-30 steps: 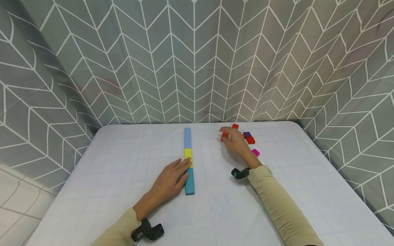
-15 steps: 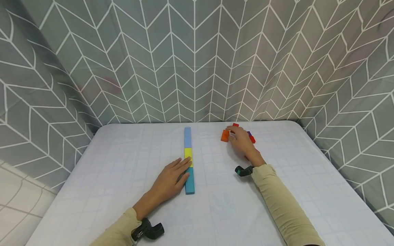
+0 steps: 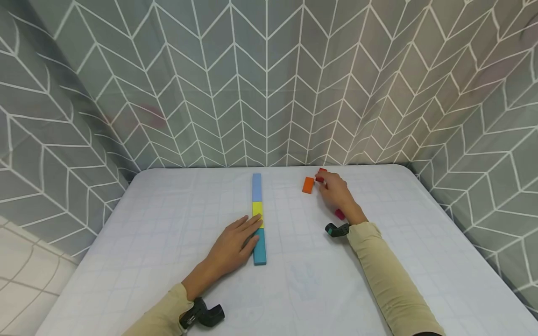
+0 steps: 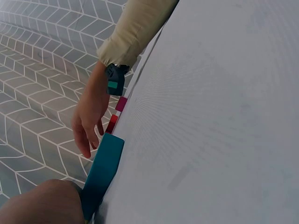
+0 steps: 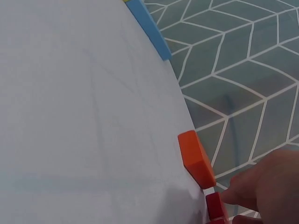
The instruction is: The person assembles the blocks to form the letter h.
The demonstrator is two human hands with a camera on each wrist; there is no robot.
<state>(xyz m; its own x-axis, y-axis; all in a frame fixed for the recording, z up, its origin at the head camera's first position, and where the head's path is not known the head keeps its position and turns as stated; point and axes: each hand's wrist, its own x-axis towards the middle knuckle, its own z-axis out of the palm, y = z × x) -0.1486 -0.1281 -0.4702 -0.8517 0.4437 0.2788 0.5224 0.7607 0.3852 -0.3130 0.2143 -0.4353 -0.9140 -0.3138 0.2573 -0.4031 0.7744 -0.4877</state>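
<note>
The white-covered table: its far edge, well beyond the long flat teal block, could let a piece drop if nudged. The left hand, fingers extended and grasping nothing, lies just left of the teal block; a sideways slip could skew it, the flat pale-blue rectangular block at the line's far end, or the flat yellow rectangular block between. Farther off, right of the teal block, the right hand has fingertips at a small red block; I cannot tell whether it is pinched. Crowding there could knock the flat orange rectangular block, while the wrist might drag the small magenta block, also rightward.

Count: two hands; one each of teal, pale-blue, yellow, orange, magenta; red, at least one, perhaps two.
</note>
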